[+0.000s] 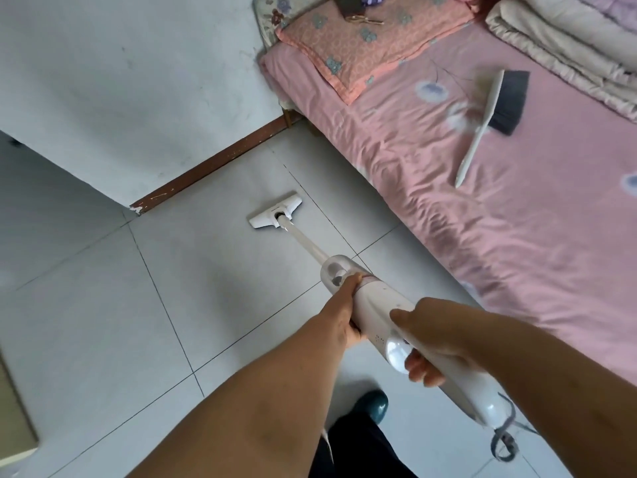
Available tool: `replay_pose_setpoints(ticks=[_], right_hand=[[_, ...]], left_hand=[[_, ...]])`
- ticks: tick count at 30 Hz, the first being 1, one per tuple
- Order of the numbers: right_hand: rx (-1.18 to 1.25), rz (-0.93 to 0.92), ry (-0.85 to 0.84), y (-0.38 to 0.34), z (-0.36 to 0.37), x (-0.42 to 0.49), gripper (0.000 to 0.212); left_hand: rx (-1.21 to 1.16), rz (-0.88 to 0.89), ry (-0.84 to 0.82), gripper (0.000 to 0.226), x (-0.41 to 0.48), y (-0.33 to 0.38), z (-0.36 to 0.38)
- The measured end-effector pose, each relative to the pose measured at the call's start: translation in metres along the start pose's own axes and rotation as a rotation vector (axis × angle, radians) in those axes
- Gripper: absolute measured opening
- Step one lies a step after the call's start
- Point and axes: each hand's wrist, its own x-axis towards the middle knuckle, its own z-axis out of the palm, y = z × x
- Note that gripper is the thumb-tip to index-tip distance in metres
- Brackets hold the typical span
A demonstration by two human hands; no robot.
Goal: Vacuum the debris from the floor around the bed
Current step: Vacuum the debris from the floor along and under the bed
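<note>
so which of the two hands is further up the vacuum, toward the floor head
The left hand, gripping the vacuum body just below the tube. The right hand sits lower, around the rear handle near the person.

Both arms bare, stretched forward and down. Left hand wrapped round vacuum body, thumb on top. Right hand gripping handle behind it, thumb forward, fingers curled beneath.

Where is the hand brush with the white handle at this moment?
In the head view the hand brush lies at upper right on the pink bed sheet, between the pink pillow and the folded quilt.
</note>
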Motion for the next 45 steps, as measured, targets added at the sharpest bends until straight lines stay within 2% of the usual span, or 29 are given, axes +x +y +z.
replay_pose_setpoints(ticks=[4,9,13,18,26,36,39,43,45], right_hand=[[0.097,0.012,0.091,0.024,0.028,-0.019,0.027],[0.107,-0.032,0.149,0.057,0.066,-0.042,0.044],[0.098,-0.026,0.168,0.085,0.087,-0.064,0.046],[0.047,-0.037,0.154,0.117,0.097,-0.080,0.048],[0.038,-0.047,0.177,0.173,0.101,-0.097,0.030],[0.050,-0.100,0.208,0.261,0.097,-0.136,0.031],[0.021,-0.119,0.211,0.282,0.097,-0.148,0.038],[-0.110,-0.195,0.207,0.312,0.096,-0.165,0.069],[-0.164,-0.224,0.220,0.327,0.094,-0.175,0.071]], left_hand=[[-0.011,0.019,-0.016,0.059,-0.013,-0.031,-0.011],[-0.012,0.047,-0.031,0.057,-0.031,-0.062,-0.031],[0.001,0.061,-0.039,0.054,-0.048,-0.091,-0.048],[-0.011,0.067,-0.037,0.054,-0.066,-0.122,-0.056],[-0.003,0.097,-0.021,0.044,-0.089,-0.172,-0.056],[0.012,0.109,-0.018,0.037,-0.131,-0.248,-0.034],[0.006,0.120,-0.029,0.036,-0.142,-0.268,-0.029],[0.020,0.140,-0.060,0.035,-0.159,-0.294,-0.022],[0.044,0.151,-0.083,0.036,-0.164,-0.306,-0.019]])
